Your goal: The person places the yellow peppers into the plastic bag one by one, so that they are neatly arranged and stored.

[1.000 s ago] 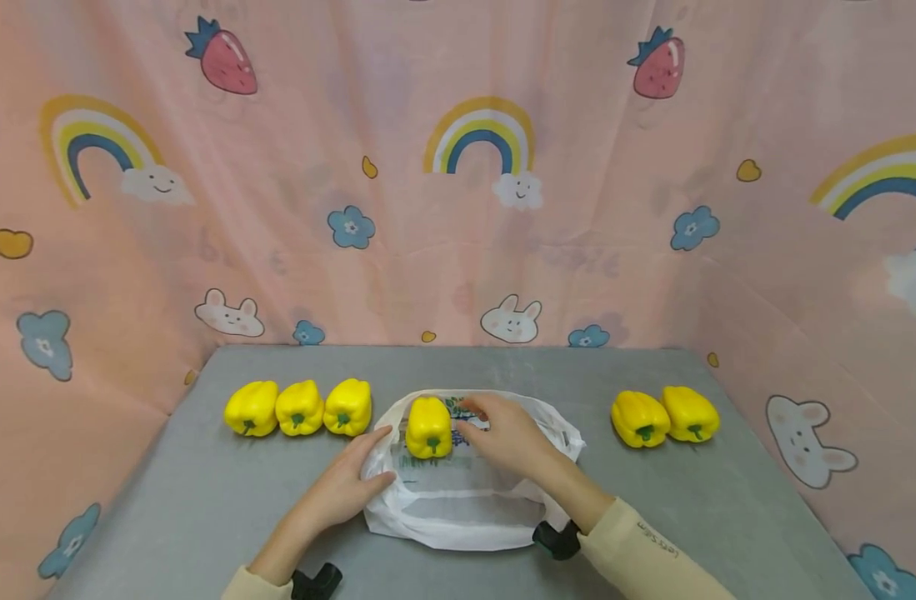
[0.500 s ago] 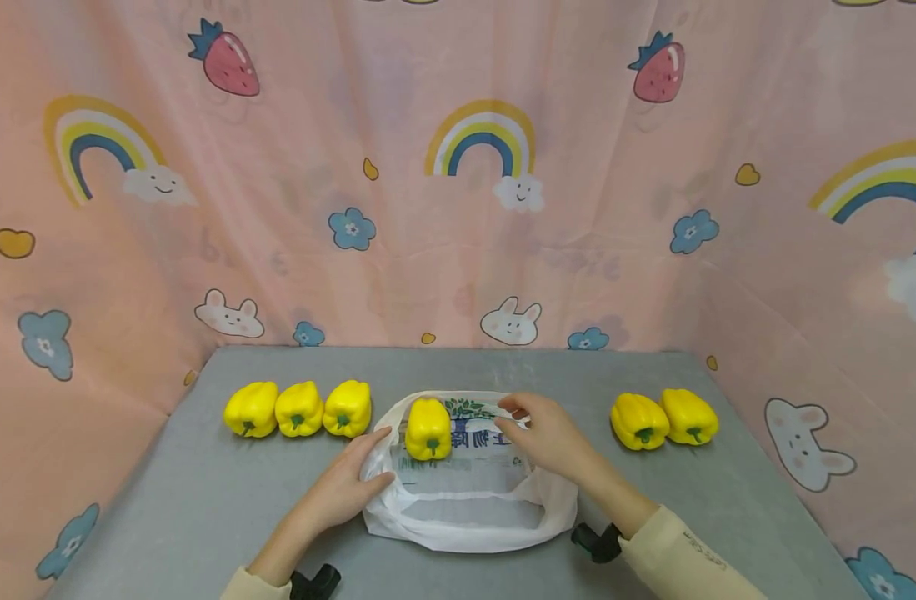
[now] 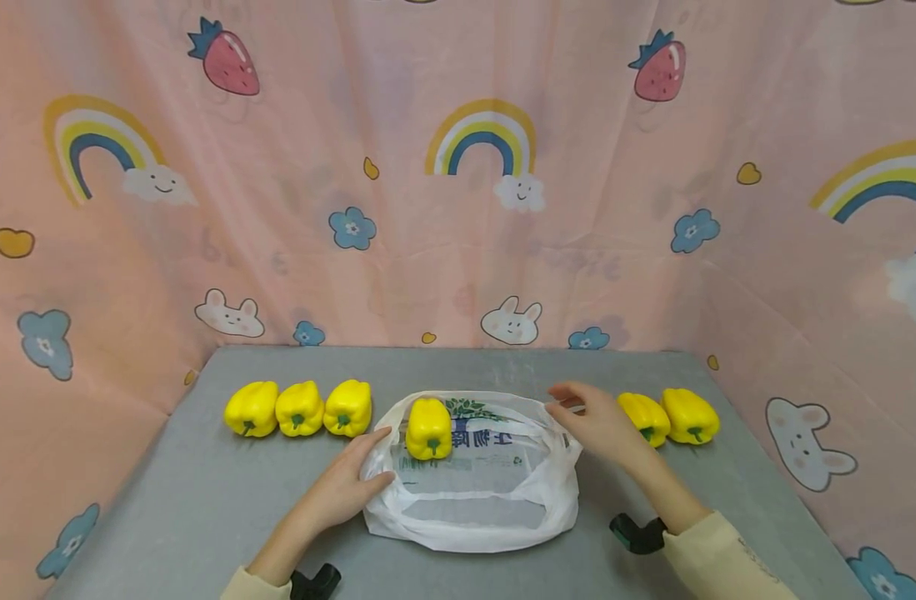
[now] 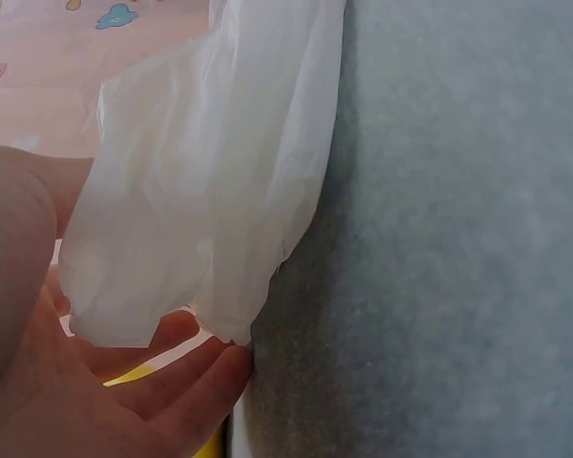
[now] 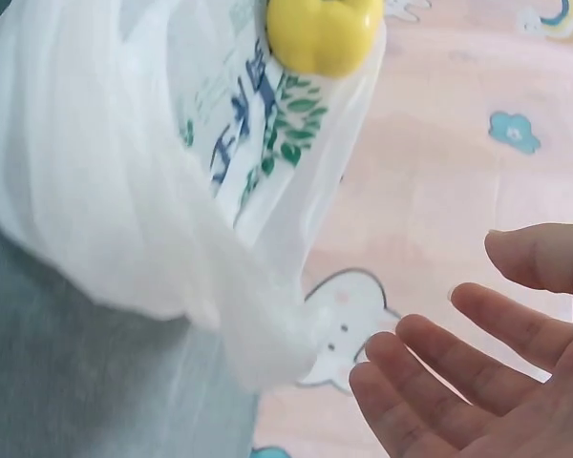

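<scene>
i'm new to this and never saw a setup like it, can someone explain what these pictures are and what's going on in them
There is no machine: a person works with two bare hands. The wide picture comes from a camera worn on the head, looking forward and down; the two close ones come from cameras on the left and right wrists.

On the grey table lies an open white plastic bag with one yellow pepper in it. Three more peppers stand to its left, two others to its right.

The left hand touches the bag's left side. The right hand, beside the bag's right edge, holds nothing.
</scene>
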{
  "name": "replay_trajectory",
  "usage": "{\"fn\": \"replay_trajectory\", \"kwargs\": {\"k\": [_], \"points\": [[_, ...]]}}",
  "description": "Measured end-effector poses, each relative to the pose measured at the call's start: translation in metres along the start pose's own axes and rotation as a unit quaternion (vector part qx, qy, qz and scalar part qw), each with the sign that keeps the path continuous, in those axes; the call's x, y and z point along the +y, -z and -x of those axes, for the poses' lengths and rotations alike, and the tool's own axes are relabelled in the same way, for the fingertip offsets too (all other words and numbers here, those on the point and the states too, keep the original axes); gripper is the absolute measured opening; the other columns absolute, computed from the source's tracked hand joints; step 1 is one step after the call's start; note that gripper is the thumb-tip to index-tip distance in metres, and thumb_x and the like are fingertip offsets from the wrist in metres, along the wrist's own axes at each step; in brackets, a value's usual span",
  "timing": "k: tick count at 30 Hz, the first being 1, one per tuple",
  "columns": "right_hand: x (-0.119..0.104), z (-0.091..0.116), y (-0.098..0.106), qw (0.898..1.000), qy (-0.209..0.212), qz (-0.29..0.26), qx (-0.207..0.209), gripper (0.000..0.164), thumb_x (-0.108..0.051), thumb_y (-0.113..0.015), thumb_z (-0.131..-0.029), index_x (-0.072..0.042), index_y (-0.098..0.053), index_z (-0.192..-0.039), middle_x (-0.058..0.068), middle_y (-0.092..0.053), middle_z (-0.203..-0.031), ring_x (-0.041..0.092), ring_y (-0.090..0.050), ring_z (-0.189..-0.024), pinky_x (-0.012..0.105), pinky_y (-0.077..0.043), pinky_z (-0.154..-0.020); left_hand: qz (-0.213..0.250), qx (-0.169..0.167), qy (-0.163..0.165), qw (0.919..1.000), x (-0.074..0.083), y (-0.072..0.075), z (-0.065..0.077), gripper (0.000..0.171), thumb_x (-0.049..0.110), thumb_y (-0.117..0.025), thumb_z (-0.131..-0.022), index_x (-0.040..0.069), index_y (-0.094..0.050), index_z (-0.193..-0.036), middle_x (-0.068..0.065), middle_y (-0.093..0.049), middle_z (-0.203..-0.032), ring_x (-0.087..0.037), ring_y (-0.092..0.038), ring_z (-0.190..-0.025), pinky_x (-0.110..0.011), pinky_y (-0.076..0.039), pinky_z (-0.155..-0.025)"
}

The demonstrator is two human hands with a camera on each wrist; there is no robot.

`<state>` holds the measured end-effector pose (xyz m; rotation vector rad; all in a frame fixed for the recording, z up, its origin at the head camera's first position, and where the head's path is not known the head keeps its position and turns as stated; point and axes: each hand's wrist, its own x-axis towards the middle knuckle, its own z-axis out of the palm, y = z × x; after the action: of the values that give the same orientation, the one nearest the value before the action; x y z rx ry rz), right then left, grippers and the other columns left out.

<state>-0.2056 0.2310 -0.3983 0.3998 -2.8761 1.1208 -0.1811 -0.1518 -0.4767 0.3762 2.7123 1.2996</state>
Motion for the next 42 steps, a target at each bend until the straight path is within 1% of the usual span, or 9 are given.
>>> {"fn": "replay_trajectory", "kwargs": {"k": [5, 9, 16, 20, 26, 30, 34, 38, 42], "points": [[0.014, 0.005, 0.016, 1.0, -0.005, 0.013, 0.028, 0.045, -0.031, -0.06, -0.103, 0.003, -0.06, -0.133, 0.021, -0.065, -0.127, 0.036, -0.063, -0.111, 0.051, -0.055, -0.093, 0.002, 0.0, 0.005, 1.0, -0.001, 0.001, 0.0, 0.063, 0.021, -0.072, -0.095, 0.016, -0.047, -0.152, -0.015, -0.045, -0.154, -0.041, -0.038, -0.143, -0.066, -0.03, -0.113], [0.023, 0.008, 0.028, 0.998, -0.009, 0.027, 0.056, 0.045, -0.031, -0.06, -0.104, 0.003, -0.06, -0.133, 0.023, -0.064, -0.128, 0.037, -0.062, -0.113, 0.053, -0.054, -0.094, 0.001, 0.005, 0.001, 1.0, -0.001, 0.002, 0.0, 0.063, 0.019, -0.072, -0.094, 0.014, -0.048, -0.152, -0.015, -0.046, -0.153, -0.04, -0.039, -0.142, -0.065, -0.03, -0.114], [0.035, 0.013, 0.044, 0.996, -0.039, 0.044, 0.067, 0.048, -0.032, -0.057, -0.105, 0.004, -0.056, -0.138, 0.027, -0.059, -0.135, 0.043, -0.058, -0.119, 0.058, -0.051, -0.097, 0.001, 0.003, 0.011, 0.9999, -0.001, 0.003, 0.0, 0.063, 0.022, -0.073, -0.094, 0.016, -0.048, -0.152, -0.014, -0.046, -0.154, -0.041, -0.039, -0.143, -0.066, -0.03, -0.113], [0.045, 0.016, 0.05, 0.994, -0.042, 0.058, 0.077, 0.049, -0.031, -0.056, -0.105, 0.006, -0.054, -0.138, 0.029, -0.057, -0.136, 0.046, -0.055, -0.121, 0.059, -0.05, -0.098, 0.0, 0.004, 0.012, 0.9999, -0.001, 0.004, 0.0, 0.063, 0.022, -0.073, -0.094, 0.016, -0.048, -0.152, -0.014, -0.046, -0.154, -0.041, -0.039, -0.143, -0.066, -0.03, -0.113], [0.061, 0.02, 0.054, 0.992, -0.05, 0.067, 0.097, 0.049, -0.029, -0.056, -0.105, 0.009, -0.054, -0.137, 0.031, -0.055, -0.135, 0.047, -0.052, -0.122, 0.061, -0.048, -0.099, -0.003, 0.003, 0.008, 1.0, -0.001, 0.006, 0.0, 0.063, 0.021, -0.073, -0.094, 0.016, -0.048, -0.152, -0.015, -0.046, -0.154, -0.041, -0.039, -0.142, -0.066, -0.03, -0.113], [0.071, 0.022, 0.055, 0.99, -0.07, 0.073, 0.096, 0.051, -0.03, -0.055, -0.106, 0.009, -0.053, -0.138, 0.033, -0.053, -0.136, 0.049, -0.05, -0.123, 0.065, -0.045, -0.1, -0.007, 0.001, 0.007, 1.0, 0.0, 0.007, -0.001, 0.063, 0.021, -0.072, -0.095, 0.016, -0.048, -0.152, -0.015, -0.045, -0.154, -0.041, -0.04, -0.142, -0.065, -0.031, -0.113], [0.08, 0.022, 0.054, 0.989, -0.072, 0.091, 0.089, 0.051, -0.031, -0.055, -0.105, 0.01, -0.053, -0.136, 0.034, -0.054, -0.134, 0.051, -0.052, -0.12, 0.066, -0.045, -0.096, -0.003, -0.001, 0.012, 0.9999, 0.001, 0.006, 0.0, 0.063, 0.021, -0.073, -0.094, 0.016, -0.048, -0.152, -0.015, -0.045, -0.154, -0.041, -0.039, -0.142, -0.065, -0.03, -0.114], [0.089, 0.023, 0.051, 0.989, -0.074, 0.104, 0.079, 0.051, -0.028, -0.056, -0.105, 0.013, -0.053, -0.134, 0.036, -0.055, -0.131, 0.052, -0.054, -0.117, 0.066, -0.047, -0.094, 0.003, -0.003, 0.013, 0.9999, 0.0, 0.004, 0.0, 0.063, 0.022, -0.073, -0.094, 0.016, -0.048, -0.152, -0.015, -0.045, -0.154, -0.041, -0.039, -0.143, -0.065, -0.029, -0.114], [0.096, 0.023, 0.048, 0.988, -0.078, 0.11, 0.08, 0.047, -0.021, -0.058, -0.103, 0.015, -0.054, -0.132, 0.036, -0.057, -0.128, 0.051, -0.054, -0.116, 0.065, -0.046, -0.095, 0.003, -0.003, 0.01, 0.9999, -0.002, 0.002, -0.001, 0.063, 0.022, -0.073, -0.094, 0.016, -0.048, -0.152, -0.015, -0.045, -0.154, -0.041, -0.039, -0.143, -0.065, -0.029, -0.114]]}}
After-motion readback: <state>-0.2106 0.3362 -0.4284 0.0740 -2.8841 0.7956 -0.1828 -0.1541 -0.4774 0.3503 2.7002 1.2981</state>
